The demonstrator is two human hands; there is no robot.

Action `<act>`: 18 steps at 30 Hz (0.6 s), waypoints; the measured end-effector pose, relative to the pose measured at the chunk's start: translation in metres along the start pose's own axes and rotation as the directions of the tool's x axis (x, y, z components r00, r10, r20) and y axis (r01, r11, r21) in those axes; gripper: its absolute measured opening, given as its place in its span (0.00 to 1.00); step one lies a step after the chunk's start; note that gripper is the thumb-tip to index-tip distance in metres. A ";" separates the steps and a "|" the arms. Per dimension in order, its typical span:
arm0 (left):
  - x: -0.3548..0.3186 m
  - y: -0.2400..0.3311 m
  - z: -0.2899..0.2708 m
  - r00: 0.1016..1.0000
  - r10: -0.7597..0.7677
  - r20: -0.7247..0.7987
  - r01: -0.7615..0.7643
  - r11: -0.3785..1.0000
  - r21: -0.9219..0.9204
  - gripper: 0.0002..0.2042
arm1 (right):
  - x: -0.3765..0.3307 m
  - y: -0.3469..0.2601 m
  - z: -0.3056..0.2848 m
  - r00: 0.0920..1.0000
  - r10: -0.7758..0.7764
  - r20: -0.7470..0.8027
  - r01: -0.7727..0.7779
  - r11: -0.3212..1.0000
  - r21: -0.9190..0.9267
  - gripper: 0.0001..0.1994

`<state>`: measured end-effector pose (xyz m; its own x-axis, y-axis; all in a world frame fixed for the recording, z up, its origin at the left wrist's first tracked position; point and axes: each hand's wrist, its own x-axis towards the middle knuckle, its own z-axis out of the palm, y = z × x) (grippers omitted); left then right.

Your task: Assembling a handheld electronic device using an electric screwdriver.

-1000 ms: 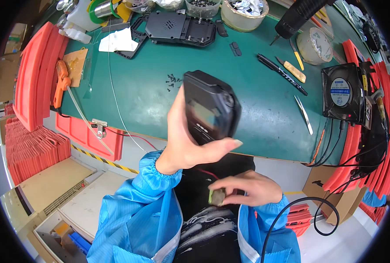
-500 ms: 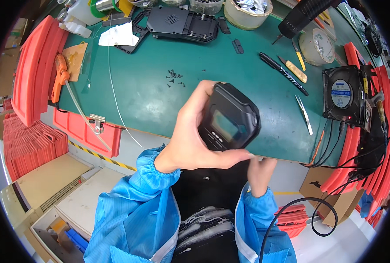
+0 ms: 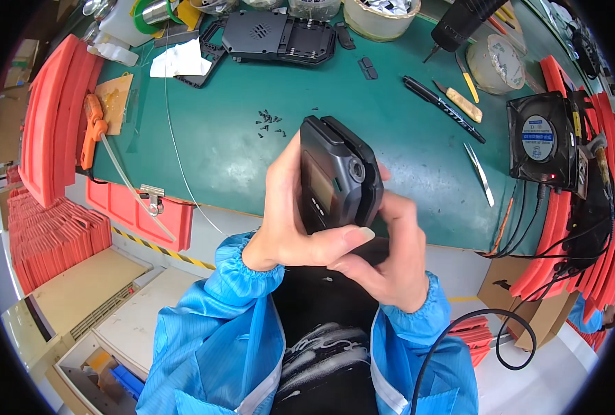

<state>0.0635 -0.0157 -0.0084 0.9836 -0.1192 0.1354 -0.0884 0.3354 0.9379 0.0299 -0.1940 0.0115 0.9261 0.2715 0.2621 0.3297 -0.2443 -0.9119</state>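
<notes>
Seemingly mid-handling, the left hand (image 3: 285, 218) and right hand (image 3: 404, 256) (the latter partly hidden) grip the black device (image 3: 327, 166) near the tabletop (image 3: 217, 159) edge, and the next move likely calls for steadiness.

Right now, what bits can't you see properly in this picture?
All in the head view:
Right hand: some fingers go behind the black handheld device, so I can't tell what they touch there.
Device's far side: turned away from the camera.
Small black screws: too tiny to make out their slots.
Black electric screwdriver: its upper end is cut off by the top edge.
</notes>
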 end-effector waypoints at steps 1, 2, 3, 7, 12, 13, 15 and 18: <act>0.001 0.001 0.002 1.000 -0.015 -0.005 0.014 0.999 -0.042 0.40 | -0.001 0.001 0.001 0.996 0.044 0.082 -0.046 0.999 0.018 0.28; 0.001 0.002 0.005 1.000 -0.030 -0.008 0.029 0.996 -0.085 0.41 | -0.001 0.002 0.001 0.983 0.086 0.164 -0.093 0.995 0.032 0.30; 0.001 0.002 0.008 0.999 -0.032 -0.010 0.031 0.996 -0.085 0.41 | 0.000 0.002 0.000 0.982 0.088 0.165 -0.095 0.995 0.033 0.30; -0.003 0.001 0.017 1.000 -0.008 -0.022 0.006 0.995 -0.098 0.44 | 0.003 0.001 -0.007 0.966 0.124 0.227 -0.155 0.980 0.125 0.25; -0.006 -0.003 0.013 0.998 0.053 0.041 -0.052 0.998 -0.033 0.51 | -0.002 -0.002 -0.005 0.952 0.148 0.268 -0.226 0.930 0.290 0.22; -0.007 -0.007 0.011 0.993 0.107 0.042 -0.106 0.994 -0.026 0.52 | -0.003 -0.005 -0.003 0.946 0.182 0.267 -0.270 0.900 0.342 0.22; -0.009 -0.007 0.012 0.986 0.161 0.044 -0.161 0.987 -0.020 0.53 | -0.003 -0.006 -0.004 0.940 0.215 0.265 -0.309 0.867 0.391 0.21; -0.014 0.005 0.018 0.990 -0.119 -0.078 0.114 0.991 -0.069 0.51 | 0.003 0.002 -0.013 0.995 0.042 0.089 -0.055 0.989 0.140 0.22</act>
<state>0.0467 -0.0287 0.0003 0.9964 -0.0851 -0.0024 0.0349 0.3830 0.9231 0.0355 -0.2055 0.0142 0.9192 0.3428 0.1940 0.2497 -0.1263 -0.9601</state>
